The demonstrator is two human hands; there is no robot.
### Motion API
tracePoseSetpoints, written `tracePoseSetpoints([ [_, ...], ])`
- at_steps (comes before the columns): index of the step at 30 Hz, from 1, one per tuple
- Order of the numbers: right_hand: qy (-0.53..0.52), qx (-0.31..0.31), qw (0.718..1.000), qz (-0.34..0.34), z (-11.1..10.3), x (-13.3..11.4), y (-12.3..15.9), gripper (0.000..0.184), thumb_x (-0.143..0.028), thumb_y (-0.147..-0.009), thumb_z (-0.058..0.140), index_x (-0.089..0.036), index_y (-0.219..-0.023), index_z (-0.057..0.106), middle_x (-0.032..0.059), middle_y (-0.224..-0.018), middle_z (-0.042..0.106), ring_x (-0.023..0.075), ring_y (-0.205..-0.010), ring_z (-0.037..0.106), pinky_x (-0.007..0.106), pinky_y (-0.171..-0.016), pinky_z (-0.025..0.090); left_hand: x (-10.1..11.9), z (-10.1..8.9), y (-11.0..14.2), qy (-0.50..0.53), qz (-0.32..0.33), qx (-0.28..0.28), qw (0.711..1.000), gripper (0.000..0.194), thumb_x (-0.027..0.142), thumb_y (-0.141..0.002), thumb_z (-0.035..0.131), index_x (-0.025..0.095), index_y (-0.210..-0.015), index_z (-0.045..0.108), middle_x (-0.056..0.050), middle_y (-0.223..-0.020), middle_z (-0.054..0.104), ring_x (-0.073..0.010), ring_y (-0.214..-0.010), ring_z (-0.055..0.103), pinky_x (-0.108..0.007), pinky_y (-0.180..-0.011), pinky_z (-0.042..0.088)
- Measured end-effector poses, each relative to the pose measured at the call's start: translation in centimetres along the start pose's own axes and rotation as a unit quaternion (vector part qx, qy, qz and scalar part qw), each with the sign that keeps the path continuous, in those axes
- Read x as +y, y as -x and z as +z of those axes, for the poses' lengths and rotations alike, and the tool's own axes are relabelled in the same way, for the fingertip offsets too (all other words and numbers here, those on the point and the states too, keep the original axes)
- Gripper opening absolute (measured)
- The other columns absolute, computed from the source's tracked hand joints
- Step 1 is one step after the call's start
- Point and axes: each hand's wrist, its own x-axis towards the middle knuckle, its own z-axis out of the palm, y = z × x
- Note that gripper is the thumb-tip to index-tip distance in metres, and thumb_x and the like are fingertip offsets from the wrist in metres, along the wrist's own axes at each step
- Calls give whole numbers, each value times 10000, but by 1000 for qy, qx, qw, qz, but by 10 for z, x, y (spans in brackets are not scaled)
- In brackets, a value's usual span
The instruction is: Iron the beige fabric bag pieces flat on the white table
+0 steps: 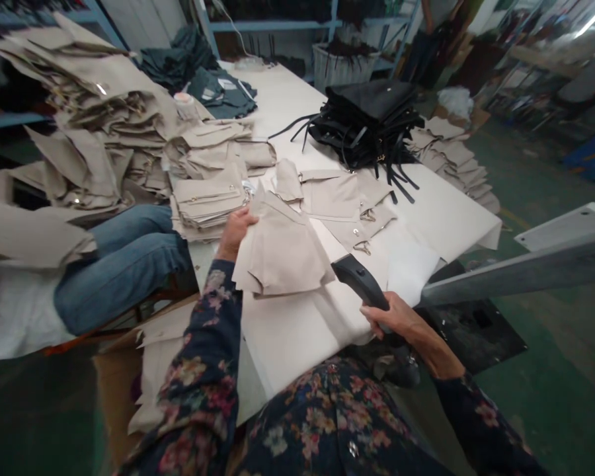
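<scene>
My left hand is closed on the upper left edge of a beige bag piece, holding it tilted above the white tabletop. In my right hand is a black hand-held tool with a curved body and a wide, blunt head; its exact kind is unclear. The tool's head is close to the piece's right edge; whether they touch I cannot tell. Just beyond lie more beige pieces with metal clasps. A stack of beige pieces stands beside my left hand.
Black bags with straps are piled at the back right. Large beige heaps and dark green cloth fill the left and back. A seated person's jeans-clad legs are close on my left. A grey beam juts in from the right.
</scene>
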Motion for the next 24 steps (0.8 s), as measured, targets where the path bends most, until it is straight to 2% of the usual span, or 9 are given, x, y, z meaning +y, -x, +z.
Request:
tracePoseSetpoints([
  [3,2,19,1000,8,-8,9,14,373,-439,-803,588,-158,-566,522,0,-411,516,117,-389,470,228,-439,379,67,-11,-12,-191,88,-36,977,307,145,-747,464,152,-969,675,-26,-782,655,-195,-740,615,-369,-749,512],
  [6,3,43,999,31,-15,18,26,436,-483,-797,581,-162,-510,515,11,-405,508,118,-377,460,234,-423,364,92,16,1,-455,159,-81,873,464,61,-764,393,83,-1175,606,-49,-835,636,-199,-832,612,-372,-815,479],
  [7,4,51,998,35,-17,21,29,439,-491,-797,579,-161,-513,521,14,-408,512,119,-378,461,235,-421,362,85,31,11,-532,145,-92,829,498,52,-775,402,90,-1245,564,-62,-841,641,-205,-825,613,-374,-817,475],
  [9,9,61,997,38,-19,27,34,441,-498,-803,575,-159,-526,528,18,-415,521,122,-385,467,236,-427,366,52,66,39,-579,125,-128,795,511,75,-797,444,114,-1299,526,-96,-862,653,-225,-780,622,-372,-768,482],
  [13,-11,69,996,53,-17,38,42,400,-484,-792,595,-163,-567,518,4,-430,522,115,-381,456,229,-417,367,-50,124,121,-618,92,-275,730,548,59,-836,432,139,-1378,439,-141,-1030,639,-224,-898,624,-326,-796,482],
  [16,-27,64,995,75,-13,46,46,408,-487,-795,600,-163,-563,511,1,-441,520,116,-385,460,226,-409,370,-99,140,179,-595,85,-323,731,497,60,-854,420,155,-1338,480,-139,-1108,607,-218,-936,610,-316,-785,489],
  [19,-40,43,995,75,-8,56,43,443,-506,-808,598,-161,-546,508,-1,-431,512,115,-385,463,226,-416,374,-109,132,207,-555,107,-298,769,432,64,-873,391,155,-1273,526,-118,-1016,608,-212,-883,595,-313,-728,487],
  [22,-47,23,995,80,-2,64,36,434,-499,-807,609,-166,-550,504,-10,-416,504,113,-371,452,224,-405,359,-100,115,203,-521,174,-161,820,364,119,-917,379,161,-1236,548,-120,-982,601,-228,-922,570,-349,-800,463],
  [24,-37,8,996,84,2,65,31,431,-489,-809,610,-166,-545,502,-9,-410,506,111,-366,444,220,-398,343,-93,106,193,-510,203,-61,834,332,186,-927,426,166,-1235,548,-139,-1031,588,-261,-1004,545,-399,-876,428],
])
